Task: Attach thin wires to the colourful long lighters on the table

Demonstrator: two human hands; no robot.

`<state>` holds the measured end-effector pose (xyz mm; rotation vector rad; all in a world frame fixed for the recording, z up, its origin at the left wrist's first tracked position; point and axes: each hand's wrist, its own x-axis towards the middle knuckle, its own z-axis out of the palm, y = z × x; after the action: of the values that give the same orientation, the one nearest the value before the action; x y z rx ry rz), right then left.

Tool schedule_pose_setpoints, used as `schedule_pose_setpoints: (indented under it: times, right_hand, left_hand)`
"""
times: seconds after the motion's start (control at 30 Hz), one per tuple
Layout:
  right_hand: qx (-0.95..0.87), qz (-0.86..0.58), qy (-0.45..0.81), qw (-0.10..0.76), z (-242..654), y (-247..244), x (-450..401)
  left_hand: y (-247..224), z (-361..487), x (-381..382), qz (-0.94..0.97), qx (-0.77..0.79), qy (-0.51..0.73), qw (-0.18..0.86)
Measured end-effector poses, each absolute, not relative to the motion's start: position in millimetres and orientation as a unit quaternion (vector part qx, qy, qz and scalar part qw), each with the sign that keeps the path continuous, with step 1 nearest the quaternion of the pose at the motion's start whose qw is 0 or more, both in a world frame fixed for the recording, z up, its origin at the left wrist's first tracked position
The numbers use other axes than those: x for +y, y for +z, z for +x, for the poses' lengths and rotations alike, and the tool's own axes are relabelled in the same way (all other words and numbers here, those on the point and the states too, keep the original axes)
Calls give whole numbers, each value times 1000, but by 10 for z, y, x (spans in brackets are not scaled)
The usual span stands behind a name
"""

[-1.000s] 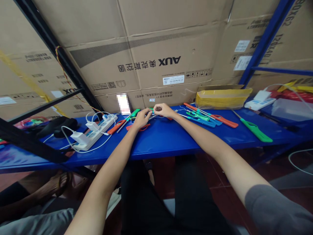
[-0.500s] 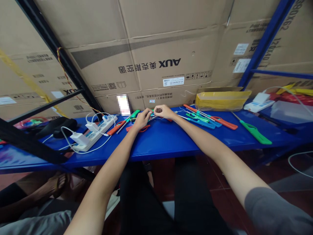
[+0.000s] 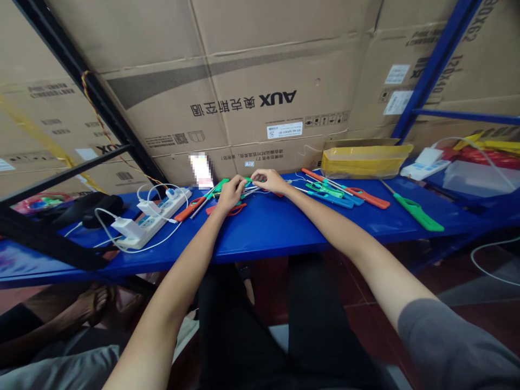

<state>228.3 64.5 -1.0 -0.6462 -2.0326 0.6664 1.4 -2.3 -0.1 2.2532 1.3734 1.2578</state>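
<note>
Both hands meet over the far part of the blue shelf [image 3: 260, 230], fingertips close together. My left hand [image 3: 233, 193] is closed in a pinch at one end of a small green part [image 3: 249, 180]. From the other side, the thumb and fingertips of my right hand [image 3: 268, 180] close on the same part, whose exact kind is too small to make out. Under and around the hands lie thin metal rods and an orange lighter piece [image 3: 233, 210]. To the right are long-necked lighters, including an orange one [image 3: 369, 197], a blue one [image 3: 331, 198] and a green one [image 3: 420, 212].
A white power strip [image 3: 152, 225] with chargers and cables stands left, near a black post. Against the cardboard backing [image 3: 244, 65] lean a lit, blurred phone [image 3: 201, 170] and a yellow-taped box [image 3: 363, 161]. Another person's foot [image 3: 95, 303] shows below left.
The right-hand fingers have gone from curled to straighter, and the green part between the hands shows more clearly. The whole view has shifted slightly.
</note>
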Motion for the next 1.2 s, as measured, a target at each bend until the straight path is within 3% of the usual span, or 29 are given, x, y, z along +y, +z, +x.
schedule_pose_setpoints:
  times: [0.6,1.2]
  right_hand:
    - [-849,-254,197,419,2243,15,625]
    - [-835,-267,246,415,2308,73,609]
  left_hand:
    - [-26,-9,-3,774,461,429,66]
    - [-21,-36,-6,807,439,391,62]
